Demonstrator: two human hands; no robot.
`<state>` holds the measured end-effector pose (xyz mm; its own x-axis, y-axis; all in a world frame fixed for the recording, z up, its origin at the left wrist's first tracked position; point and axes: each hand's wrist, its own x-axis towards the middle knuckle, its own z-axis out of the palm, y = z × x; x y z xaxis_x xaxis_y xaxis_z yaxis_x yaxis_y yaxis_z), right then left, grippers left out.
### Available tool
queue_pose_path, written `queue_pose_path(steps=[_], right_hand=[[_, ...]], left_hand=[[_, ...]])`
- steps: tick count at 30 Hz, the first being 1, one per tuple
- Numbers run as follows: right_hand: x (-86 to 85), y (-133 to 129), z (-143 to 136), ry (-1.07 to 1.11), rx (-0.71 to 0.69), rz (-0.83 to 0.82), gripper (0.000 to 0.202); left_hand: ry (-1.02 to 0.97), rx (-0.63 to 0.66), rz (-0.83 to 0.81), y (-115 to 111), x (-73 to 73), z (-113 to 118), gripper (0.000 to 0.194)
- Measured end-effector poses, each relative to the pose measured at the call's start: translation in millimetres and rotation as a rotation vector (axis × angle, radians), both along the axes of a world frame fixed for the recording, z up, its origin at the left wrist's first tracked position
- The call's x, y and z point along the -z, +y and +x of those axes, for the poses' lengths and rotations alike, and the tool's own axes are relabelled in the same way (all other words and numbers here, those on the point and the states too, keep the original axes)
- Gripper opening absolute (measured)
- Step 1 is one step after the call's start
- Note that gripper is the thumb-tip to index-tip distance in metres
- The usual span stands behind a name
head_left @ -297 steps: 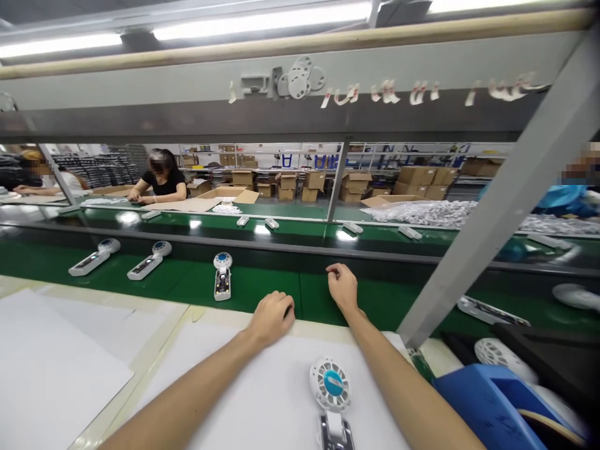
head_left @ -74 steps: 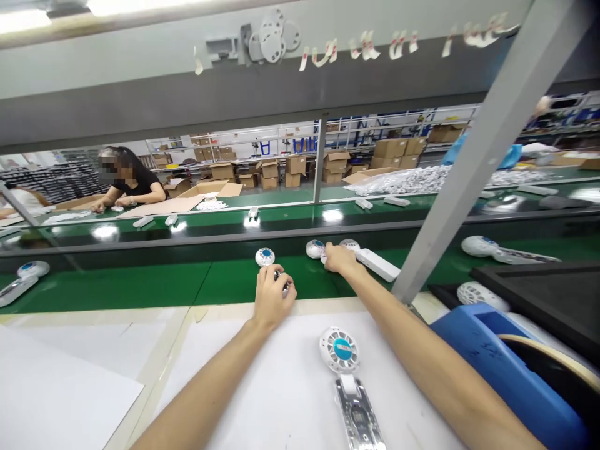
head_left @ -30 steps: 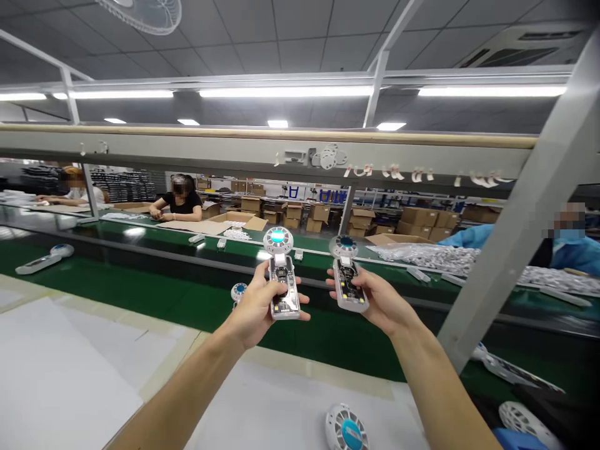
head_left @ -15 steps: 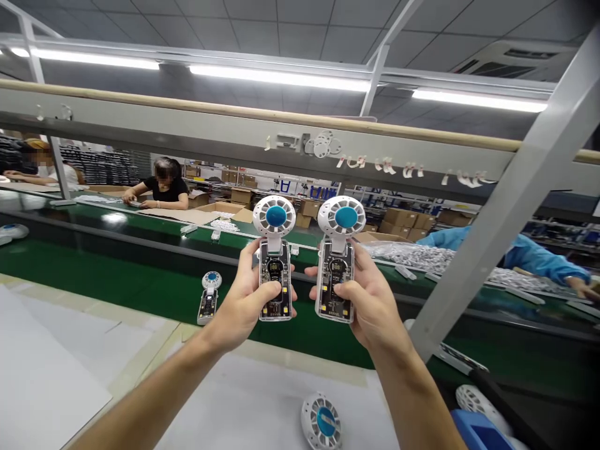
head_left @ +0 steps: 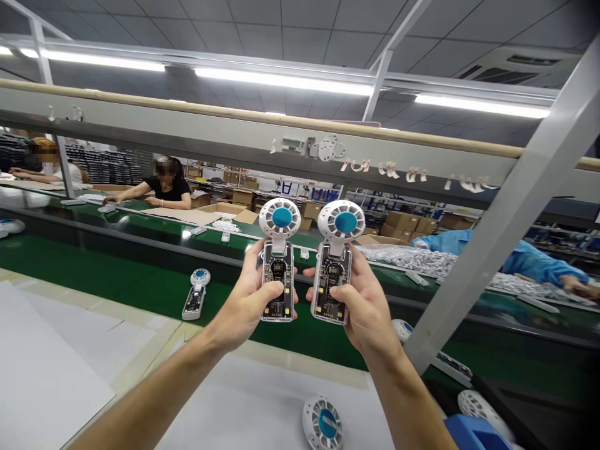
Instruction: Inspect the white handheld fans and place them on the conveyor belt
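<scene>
Two handheld fans are held upright side by side above the green conveyor. My left hand (head_left: 248, 297) is closed around the left handheld fan (head_left: 278, 265), its thumb pressed on the dark circuit board behind the clear casing. Around the right handheld fan (head_left: 332, 275) my right hand (head_left: 370, 300) is wrapped, thumb likewise on the board. Both have round white heads with a blue disc in the centre. Another handheld fan (head_left: 195, 294) lies on the belt to the left. Below my hands, a white fan head with a blue disc (head_left: 323, 422) rests on the white worktop.
The green conveyor belt (head_left: 140, 275) runs across in front. A slanted metal post (head_left: 487, 219) stands at right, near a blue bin (head_left: 475, 432). Across the line are a person in black (head_left: 169, 187) and a blue sleeve (head_left: 534, 256) beside a heap of white parts (head_left: 417, 256).
The fan on the belt has shifted left, and another has come into view behind the right post. My hands still hold both fans, the two now slightly closer together.
</scene>
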<state>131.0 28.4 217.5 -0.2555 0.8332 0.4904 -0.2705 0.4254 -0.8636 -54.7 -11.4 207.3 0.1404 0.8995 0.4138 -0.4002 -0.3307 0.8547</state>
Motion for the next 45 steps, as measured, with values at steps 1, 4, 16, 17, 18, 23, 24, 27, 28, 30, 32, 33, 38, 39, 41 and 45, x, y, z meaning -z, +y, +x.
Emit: queue_pose_path(steps=[1, 4, 16, 17, 18, 23, 24, 27, 28, 30, 32, 33, 38, 39, 41, 45], right_hand=[[-0.2, 0, 0, -0.003, -0.001, -0.011, 0.080], [-2.7, -4, -2, -0.020, -0.001, -0.053, 0.084], [-5.9, -9, -4, -0.034, 0.008, -0.071, 0.087], [-5.9, -9, -5, -0.025, 0.011, -0.070, 0.086], [-5.9, -9, -5, -0.017, 0.015, -0.069, 0.085], [-7.1, -11, -3, 0.004, 0.009, -0.098, 0.086], [-7.7, -12, -2, 0.000, 0.001, -0.106, 0.088], [-9.7, -13, 0, -0.049, -0.020, -0.125, 0.091], [-10.1, -13, 0, -0.066, -0.020, -0.125, 0.091], [-10.5, -13, -1, -0.083, -0.012, -0.107, 0.090], [-10.1, -12, -1, -0.084, -0.006, -0.082, 0.090], [-9.8, -12, -1, -0.084, -0.006, -0.075, 0.090], [-8.2, -10, 1, -0.083, -0.016, -0.100, 0.084], [-8.1, -10, 0, -0.084, -0.015, -0.105, 0.085], [-8.1, -10, 0, -0.078, -0.010, -0.114, 0.086], [-8.2, -11, -1, -0.064, -0.015, -0.123, 0.087]], left_hand=[[-0.001, -0.003, -0.005, 0, -0.1, 0, 0.067], [-0.008, -0.008, -0.012, 2, -0.9, 1, 0.069], [-0.064, 0.126, -0.118, -2, -8.5, -2, 0.090], [-0.061, 0.128, -0.124, -2, -8.9, -1, 0.092], [-0.059, 0.131, -0.128, -3, -9.1, -1, 0.093], [-0.027, 0.107, -0.130, -4, -6.8, 1, 0.092], [-0.024, 0.098, -0.127, -4, -6.1, 2, 0.091], [-0.017, 0.079, -0.118, -3, -4.6, 3, 0.090], [-0.013, 0.074, -0.116, -2, -4.4, 3, 0.091], [-0.007, 0.071, -0.098, -2, -4.5, 2, 0.092], [-0.002, 0.069, -0.089, -3, -5.0, 2, 0.092], [-0.001, 0.063, -0.093, -3, -5.2, 2, 0.092], [-0.010, 0.004, -0.107, -3, -4.0, 5, 0.084], [-0.010, -0.005, -0.100, -2, -3.3, 6, 0.082], [-0.012, -0.020, -0.090, -2, -2.4, 6, 0.081], [-0.006, -0.016, -0.088, -2, -1.8, 6, 0.079]])
